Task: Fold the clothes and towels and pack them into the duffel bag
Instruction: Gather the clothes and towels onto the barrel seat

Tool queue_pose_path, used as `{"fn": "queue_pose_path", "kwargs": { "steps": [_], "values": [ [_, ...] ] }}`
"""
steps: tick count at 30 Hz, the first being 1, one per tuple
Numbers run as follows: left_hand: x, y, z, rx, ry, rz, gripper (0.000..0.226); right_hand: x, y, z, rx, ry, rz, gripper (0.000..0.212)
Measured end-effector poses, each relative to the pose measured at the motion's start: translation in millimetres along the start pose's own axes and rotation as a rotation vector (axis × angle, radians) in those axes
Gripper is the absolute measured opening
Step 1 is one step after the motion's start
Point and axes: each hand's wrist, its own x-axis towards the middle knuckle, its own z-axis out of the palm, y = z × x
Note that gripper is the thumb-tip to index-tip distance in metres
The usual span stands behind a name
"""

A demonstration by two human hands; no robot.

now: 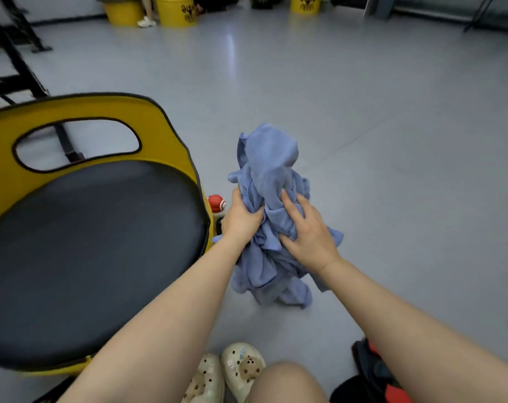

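Left hand (241, 216) is gripping the bunched blue towel (271, 181) from its left side, fingers curling into the folds. Right hand (305, 228) is grabbing the same bundle from the right, fingers spread and digging into the cloth, thumb low. Both forearms are reaching forward, wrists close together. The towel is hanging crumpled between the hands above the grey floor (392, 141), its lower ends dangling. A black-and-red bag (372, 370) is sitting at the lower right edge, partly behind the right forearm; contents not visible. A yellow chair (171, 135) with a dark seat is standing just left of the hands. Yellow buckets (175, 10) are standing far back.
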Motion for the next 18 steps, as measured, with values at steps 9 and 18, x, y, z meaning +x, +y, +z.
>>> {"fn": "queue_pose_path", "kwargs": {
  "steps": [9, 18],
  "values": [
    [-32, 66, -117, 0.021, 0.208, 0.111, 0.054, 61, -111, -39, 0.055, 0.086, -0.177, 0.081],
    [-50, 47, -241, 0.071, 0.383, 0.041, 0.049, 105, -221, -2, 0.141, 0.013, -0.323, 0.089]
  ]
}}
